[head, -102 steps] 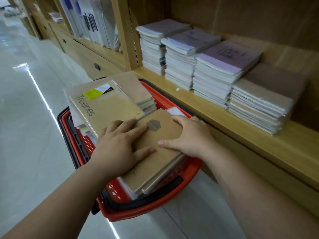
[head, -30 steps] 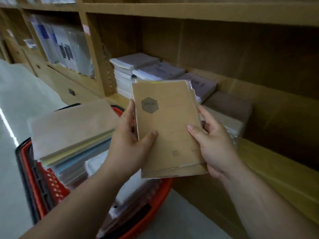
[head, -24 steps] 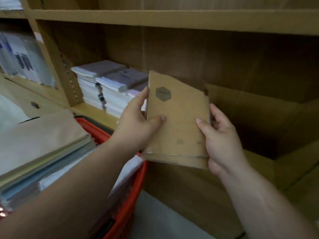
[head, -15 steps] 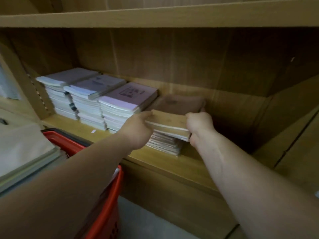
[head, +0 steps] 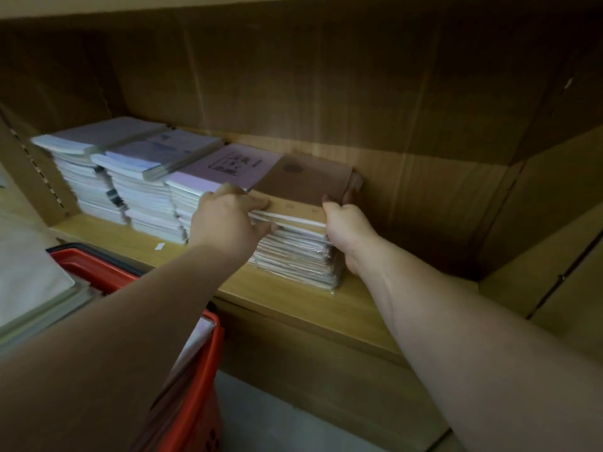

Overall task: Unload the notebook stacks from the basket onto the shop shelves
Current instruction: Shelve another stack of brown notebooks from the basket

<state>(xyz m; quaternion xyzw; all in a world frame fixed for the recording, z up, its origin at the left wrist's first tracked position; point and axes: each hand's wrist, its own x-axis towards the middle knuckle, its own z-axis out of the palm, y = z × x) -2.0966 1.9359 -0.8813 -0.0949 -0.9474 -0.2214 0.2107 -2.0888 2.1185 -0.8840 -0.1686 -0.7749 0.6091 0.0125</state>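
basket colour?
Red basket with a dark rim, shown in the head view, lower left, below the shelf.

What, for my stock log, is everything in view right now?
brown notebook bundle: one, kraft brown, atop the rightmost pile, gripped at both ends
wrapped pile: one, pale page edges, plastic-wrapped, on the shelf under the bundle
pale-covered piles: three, lilac and white, side by side left of the wrapped pile
paper scrap: one, white, near the shelf's front edge
shelf: one, light wood, across the middle
basket: one, red, lower left below the shelf
basket notebooks: one stack seen, pale, in the basket
left hand: one, grips the bundle's left end
right hand: one, grips the bundle's right end
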